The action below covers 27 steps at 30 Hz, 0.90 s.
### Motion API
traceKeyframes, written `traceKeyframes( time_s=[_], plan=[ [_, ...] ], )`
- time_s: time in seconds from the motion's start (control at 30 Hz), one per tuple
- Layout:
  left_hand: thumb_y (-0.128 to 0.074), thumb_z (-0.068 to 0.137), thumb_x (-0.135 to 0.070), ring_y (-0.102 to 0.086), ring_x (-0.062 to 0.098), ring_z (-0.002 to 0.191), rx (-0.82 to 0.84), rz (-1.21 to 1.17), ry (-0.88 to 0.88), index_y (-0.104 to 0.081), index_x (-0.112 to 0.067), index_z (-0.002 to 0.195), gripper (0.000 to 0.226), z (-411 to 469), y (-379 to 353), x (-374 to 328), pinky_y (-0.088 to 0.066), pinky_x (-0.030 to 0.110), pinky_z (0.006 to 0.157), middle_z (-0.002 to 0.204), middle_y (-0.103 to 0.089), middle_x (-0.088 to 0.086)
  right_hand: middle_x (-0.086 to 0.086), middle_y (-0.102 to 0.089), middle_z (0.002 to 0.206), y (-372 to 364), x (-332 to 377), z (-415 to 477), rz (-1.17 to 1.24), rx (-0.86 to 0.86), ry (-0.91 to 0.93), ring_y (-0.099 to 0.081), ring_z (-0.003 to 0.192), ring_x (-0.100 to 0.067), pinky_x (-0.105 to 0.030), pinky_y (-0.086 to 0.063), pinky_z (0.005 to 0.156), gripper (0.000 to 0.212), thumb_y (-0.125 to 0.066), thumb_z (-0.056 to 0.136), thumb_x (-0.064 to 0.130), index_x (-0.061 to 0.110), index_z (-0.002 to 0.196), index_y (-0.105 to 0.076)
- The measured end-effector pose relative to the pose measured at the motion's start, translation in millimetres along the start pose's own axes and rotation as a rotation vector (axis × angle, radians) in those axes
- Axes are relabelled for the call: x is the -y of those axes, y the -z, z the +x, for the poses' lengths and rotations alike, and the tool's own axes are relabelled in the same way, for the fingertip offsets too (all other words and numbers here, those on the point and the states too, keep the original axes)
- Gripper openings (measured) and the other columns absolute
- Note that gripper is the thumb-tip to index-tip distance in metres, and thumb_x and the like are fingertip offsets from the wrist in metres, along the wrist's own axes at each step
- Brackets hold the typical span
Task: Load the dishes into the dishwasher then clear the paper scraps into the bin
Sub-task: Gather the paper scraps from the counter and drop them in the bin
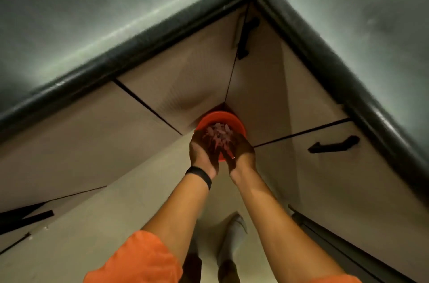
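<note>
An orange bin (220, 117) stands on the floor in the inner corner of the cabinets. Directly above its mouth, my left hand (201, 154) and my right hand (244, 153) are cupped side by side. Between them they hold a heap of pale paper scraps (218, 135). The scraps hide most of the inside of the bin, and my hands cover its near rim. A black band sits on my left wrist. No dishes and no dishwasher are identifiable in view.
Grey countertops with a dark rounded edge (162, 35) meet in an L above beige cabinet doors. Black handles (334, 144) stick out from the right doors and near the corner. My socked feet (232, 236) stand on the pale floor.
</note>
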State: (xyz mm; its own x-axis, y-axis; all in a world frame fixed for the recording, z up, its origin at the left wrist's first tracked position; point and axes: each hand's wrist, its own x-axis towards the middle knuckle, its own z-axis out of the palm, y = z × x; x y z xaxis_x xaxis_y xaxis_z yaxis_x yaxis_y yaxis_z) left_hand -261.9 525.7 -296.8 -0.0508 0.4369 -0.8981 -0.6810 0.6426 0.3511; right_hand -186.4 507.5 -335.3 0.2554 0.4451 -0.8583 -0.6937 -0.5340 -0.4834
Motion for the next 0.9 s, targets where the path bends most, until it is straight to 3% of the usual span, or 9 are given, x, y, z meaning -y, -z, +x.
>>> traceKeyframes(
  time_s=[0.1,0.17,0.23,0.37,0.53,0.73,0.9],
  plan=[
    [-0.037,0.107,-0.040,-0.060,0.029,0.115,0.047,-0.026,-0.009,-0.063,-0.015,0.114,0.037,-56.1,-7.8,-11.9,-0.048,0.041,0.097,0.130,-0.062,0.016,-0.012,-0.069,0.120,-4.4,28.6,-63.6,-0.030,0.012,0.043,-0.066,0.109,-0.025,-0.042,-0.052,0.101,0.021,-0.055,0.101,0.022,0.012,0.117,-0.064],
    [-0.037,0.107,-0.040,-0.047,0.031,0.136,0.109,-0.029,-0.034,-0.053,-0.013,0.138,0.044,-100.3,-9.8,-18.4,-0.038,0.042,0.113,0.147,-0.050,0.015,-0.012,-0.065,0.126,-5.4,49.8,-115.3,-0.009,0.095,0.060,-0.061,0.117,-0.024,-0.041,-0.048,0.106,0.026,-0.051,0.104,0.019,0.011,0.126,-0.060],
    [-0.036,0.107,-0.041,-0.039,0.029,0.144,0.144,-0.039,-0.068,-0.048,-0.014,0.147,0.049,-148.1,-12.0,-25.0,-0.030,0.042,0.120,0.154,-0.043,0.014,-0.010,-0.062,0.131,-2.7,68.1,-166.5,-0.028,0.146,0.095,-0.058,0.123,-0.022,-0.042,-0.044,0.111,0.029,-0.052,0.104,0.019,0.010,0.131,-0.060],
    [-0.037,0.106,-0.043,-0.051,0.026,0.134,0.218,-0.033,-0.134,-0.056,-0.012,0.140,0.049,-230.8,-17.5,-32.0,-0.035,0.041,0.117,0.144,-0.055,0.013,-0.006,-0.064,0.131,8.1,96.8,-247.3,-0.074,0.214,0.179,-0.058,0.124,-0.019,-0.040,-0.046,0.109,0.020,-0.054,0.103,0.019,0.022,0.119,-0.065],
    [-0.039,0.106,-0.042,-0.058,0.025,0.126,0.322,-0.047,-0.211,-0.062,-0.010,0.132,0.048,-295.6,-30.5,-33.7,-0.038,0.040,0.116,0.134,-0.064,0.012,-0.003,-0.068,0.124,18.5,126.2,-313.2,-0.014,0.323,0.281,-0.059,0.122,-0.015,-0.037,-0.044,0.111,0.019,-0.055,0.102,0.016,0.019,0.114,-0.068],
    [-0.041,0.105,-0.041,-0.062,0.026,0.121,0.403,-0.037,-0.268,-0.065,-0.008,0.127,0.046,-319.6,-57.3,-35.6,-0.041,0.040,0.114,0.124,-0.070,0.013,-0.003,-0.071,0.120,22.6,154.8,-333.2,0.010,0.364,0.394,-0.064,0.118,-0.014,-0.035,-0.049,0.106,0.021,-0.058,0.101,0.017,0.016,0.117,-0.072],
    [-0.041,0.105,-0.040,-0.064,0.025,0.119,0.444,0.003,-0.290,-0.065,-0.007,0.127,0.047,-315.0,-91.6,-49.7,-0.044,0.038,0.111,0.122,-0.071,0.013,-0.002,-0.076,0.108,11.8,181.8,-329.8,0.004,0.365,0.477,-0.071,0.105,-0.012,-0.028,-0.054,0.091,0.020,-0.057,0.100,0.014,0.014,0.113,-0.073]
  ],
)
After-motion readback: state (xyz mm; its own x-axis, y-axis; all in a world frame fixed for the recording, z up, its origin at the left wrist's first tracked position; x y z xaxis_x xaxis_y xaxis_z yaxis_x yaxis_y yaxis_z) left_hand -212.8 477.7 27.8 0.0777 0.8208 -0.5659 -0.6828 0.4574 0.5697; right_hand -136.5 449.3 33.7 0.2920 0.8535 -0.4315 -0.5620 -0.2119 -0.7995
